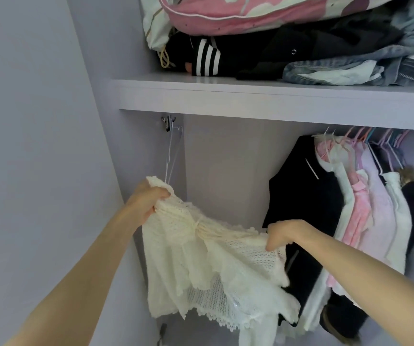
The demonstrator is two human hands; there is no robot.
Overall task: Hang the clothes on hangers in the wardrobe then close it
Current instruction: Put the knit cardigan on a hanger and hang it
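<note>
A cream knitted top point(208, 265) with a lace hem hangs stretched between my two hands inside the open wardrobe. My left hand point(146, 201) grips its upper left corner, just below a thin white wire hanger point(173, 156) that dangles from a hook point(167, 122) under the shelf. My right hand point(284, 234) grips the top's right edge, lower down and in front of a black garment point(303, 196). The hanger's lower part is hidden behind the top and my left hand.
Several hung clothes point(365, 201), black, white and pink, crowd the right side on pastel hangers. The shelf point(250, 96) above carries a pile of folded dark clothes, jeans and a pink bedding bag point(250, 13). The lilac wardrobe side wall point(38, 146) stands at left.
</note>
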